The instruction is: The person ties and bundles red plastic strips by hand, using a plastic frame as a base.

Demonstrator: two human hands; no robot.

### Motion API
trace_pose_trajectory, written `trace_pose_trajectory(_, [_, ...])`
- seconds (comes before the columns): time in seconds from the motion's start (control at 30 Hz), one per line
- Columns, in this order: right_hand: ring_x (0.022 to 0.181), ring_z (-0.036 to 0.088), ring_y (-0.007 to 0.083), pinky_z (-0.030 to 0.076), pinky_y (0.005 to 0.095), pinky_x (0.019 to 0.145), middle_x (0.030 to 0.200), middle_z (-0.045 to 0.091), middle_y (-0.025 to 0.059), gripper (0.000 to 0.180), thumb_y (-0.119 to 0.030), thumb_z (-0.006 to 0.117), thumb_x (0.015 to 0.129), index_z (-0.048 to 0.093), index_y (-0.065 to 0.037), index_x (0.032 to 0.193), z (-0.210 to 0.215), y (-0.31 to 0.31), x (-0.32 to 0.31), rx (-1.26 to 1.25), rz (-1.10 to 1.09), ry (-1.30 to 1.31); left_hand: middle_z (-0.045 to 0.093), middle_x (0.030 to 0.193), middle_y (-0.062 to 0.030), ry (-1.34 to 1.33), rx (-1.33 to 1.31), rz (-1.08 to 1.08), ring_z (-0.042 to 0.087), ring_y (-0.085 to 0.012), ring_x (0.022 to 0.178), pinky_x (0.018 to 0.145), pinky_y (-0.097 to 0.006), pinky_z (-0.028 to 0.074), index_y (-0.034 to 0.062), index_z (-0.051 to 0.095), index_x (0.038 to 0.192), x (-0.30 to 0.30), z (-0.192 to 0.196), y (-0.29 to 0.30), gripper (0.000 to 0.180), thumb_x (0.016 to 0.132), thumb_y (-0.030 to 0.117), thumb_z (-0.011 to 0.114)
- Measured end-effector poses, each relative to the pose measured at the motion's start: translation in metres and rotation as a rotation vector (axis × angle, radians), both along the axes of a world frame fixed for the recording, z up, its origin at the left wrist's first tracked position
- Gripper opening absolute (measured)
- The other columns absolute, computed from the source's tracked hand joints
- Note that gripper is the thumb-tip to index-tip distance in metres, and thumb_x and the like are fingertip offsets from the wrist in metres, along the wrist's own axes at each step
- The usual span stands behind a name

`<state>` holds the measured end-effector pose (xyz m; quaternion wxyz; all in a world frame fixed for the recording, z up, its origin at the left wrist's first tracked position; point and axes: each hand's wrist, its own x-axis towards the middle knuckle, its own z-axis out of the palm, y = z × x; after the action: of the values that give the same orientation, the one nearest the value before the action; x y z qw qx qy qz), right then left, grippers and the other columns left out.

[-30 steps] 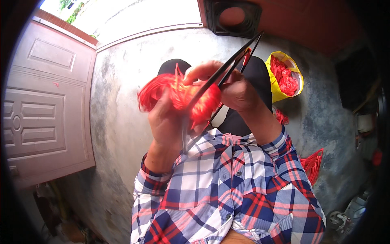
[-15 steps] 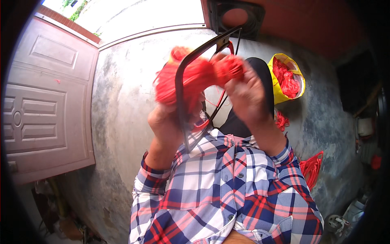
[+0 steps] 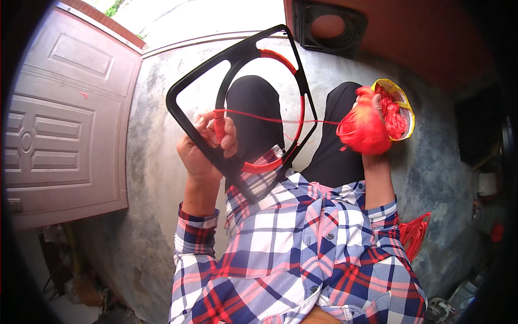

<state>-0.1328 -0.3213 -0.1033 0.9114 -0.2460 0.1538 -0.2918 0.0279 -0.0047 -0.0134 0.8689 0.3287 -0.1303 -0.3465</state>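
Observation:
My left hand grips a black square frame with a round inner ring, its fingers closed around the ring's left side. Tight turns of red cord wrap the ring there; other stretches of the ring, at its upper right, right and bottom, are red too. From the left-hand wrapping a single red strand runs across the ring to a loose red cord bundle. My right hand holds that bundle out to the right, partly hidden behind it.
Beside my right hand a yellow bag stands on the floor with more red cord inside. Another red cord hank lies by my right elbow. A second black frame is at the top right, and a panelled door is at left.
My right hand has carried the cord bundle from above the frame out to the right, drawing a strand across. The frame has turned to face me, with my left hand on its ring.

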Motion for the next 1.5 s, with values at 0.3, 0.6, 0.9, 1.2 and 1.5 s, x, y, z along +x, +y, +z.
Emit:
trace_pose_trajectory(0.3, [0.071,0.067,0.0363,0.052,0.0447,0.062,0.073,0.067,0.0143,0.045,-0.051,0.072,0.076,0.058,-0.012,0.095,-0.010,0.047,0.022,-1.921,0.159,0.909,0.061,0.079,-0.0143,-0.054,0.141,-0.123,0.046,-0.0113,0.055,0.046,-0.023,0.038,-0.0100,0.055,0.121,-0.001,0.009,0.013,0.048,0.101,0.031,0.040])
trace_pose_trajectory(0.6, [0.080,0.064,0.0219,0.049,0.0329,0.075,0.094,0.064,0.0101,0.040,-0.036,0.078,0.078,0.067,-0.003,0.098,0.067,0.081,0.070,-1.258,0.195,0.302,0.059,0.095,-0.0190,-0.101,0.223,-0.020,0.052,-0.0155,0.061,0.048,-0.025,0.040,0.0012,0.057,0.122,-0.049,0.034,-0.023,0.034,0.099,0.024,0.047])
trace_pose_trajectory(0.9, [0.115,0.057,0.0258,0.041,0.0381,0.103,0.121,0.060,0.0185,0.054,-0.004,0.059,0.073,0.052,0.007,0.126,0.111,0.093,0.053,-0.272,0.588,-0.489,0.059,0.088,-0.0249,0.112,0.278,-0.035,0.051,-0.0220,0.049,0.039,-0.030,0.039,-0.0046,0.049,0.125,-0.060,0.044,-0.046,0.059,0.092,0.045,0.043])
trace_pose_trajectory(1.2, [0.100,0.059,0.0099,0.049,0.0263,0.085,0.109,0.062,0.0037,0.061,-0.001,0.077,0.075,0.048,-0.005,0.128,0.116,0.120,0.029,-0.606,0.434,-0.074,0.060,0.088,-0.0062,-0.029,0.199,-0.010,0.051,-0.0101,0.067,0.055,-0.022,0.036,0.0014,0.058,0.111,-0.057,0.034,-0.048,0.029,0.086,0.014,0.062])
trace_pose_trajectory(1.5, [0.128,0.047,0.0300,0.037,0.0448,0.109,0.141,0.048,0.0116,0.051,-0.031,0.057,0.092,0.047,-0.004,0.134,0.057,0.008,0.023,-0.408,-0.019,-0.213,0.056,0.100,-0.0209,-0.048,0.009,0.011,0.055,-0.0196,0.073,0.050,-0.027,0.043,-0.0066,0.051,0.126,-0.023,0.013,-0.019,0.051,0.093,0.031,0.043])
